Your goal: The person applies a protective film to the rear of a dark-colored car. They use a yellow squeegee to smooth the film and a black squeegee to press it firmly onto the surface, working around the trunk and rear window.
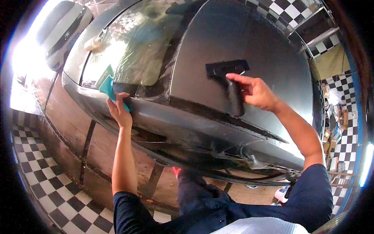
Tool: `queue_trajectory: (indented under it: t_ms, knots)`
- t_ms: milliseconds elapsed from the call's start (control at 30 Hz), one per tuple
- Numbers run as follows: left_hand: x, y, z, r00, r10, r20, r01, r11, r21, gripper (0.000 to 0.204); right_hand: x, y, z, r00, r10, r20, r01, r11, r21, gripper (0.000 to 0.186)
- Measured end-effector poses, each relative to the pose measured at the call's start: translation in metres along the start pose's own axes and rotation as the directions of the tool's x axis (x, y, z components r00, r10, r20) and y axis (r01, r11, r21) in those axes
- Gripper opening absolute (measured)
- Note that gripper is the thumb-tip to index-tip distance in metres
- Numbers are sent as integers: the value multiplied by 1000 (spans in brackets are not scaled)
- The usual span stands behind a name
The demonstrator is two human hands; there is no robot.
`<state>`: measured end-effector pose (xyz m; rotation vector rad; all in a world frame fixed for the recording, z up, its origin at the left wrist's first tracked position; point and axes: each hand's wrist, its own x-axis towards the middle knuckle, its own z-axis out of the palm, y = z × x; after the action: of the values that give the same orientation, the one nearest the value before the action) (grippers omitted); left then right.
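Observation:
A dark grey car's smooth bonnet-like panel point(269, 39) lies in front of me, with a window point(136, 50) to its left that carries a wrinkled, see-through film. My left hand point(119, 108) is closed around the handle of a teal squeegee point(106, 86), its wide blade pointing away from me near the window's lower edge. Over the panel, my right hand point(259, 91) grips a black squeegee point(235, 99) by the handle, index finger stretched along it. Its wide head point(227, 68) faces away; whether it touches the panel I cannot tell.
Another vehicle point(64, 31) stands at the far left. A cream roundish object point(92, 43) rests by the window's left edge. Boxes and plastic bags point(334, 113) lie along the right on the checkered floor point(58, 195). A white container point(281, 195) stands near my right side.

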<state>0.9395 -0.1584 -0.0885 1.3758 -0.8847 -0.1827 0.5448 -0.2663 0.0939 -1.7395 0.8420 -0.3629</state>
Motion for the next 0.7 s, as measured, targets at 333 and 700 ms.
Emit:
queue_trajectory:
  t_ms: [333,700]
  knots:
    - [-3,7,1,1000,-24,19,23,999,40,33,30,4,-15,742,-608,281,471,175,-865,48]
    - [-4,11,1,997,-69,-22,67,996,-58,19,117,-4,-45,799,-519,303,427,136,-894,47]
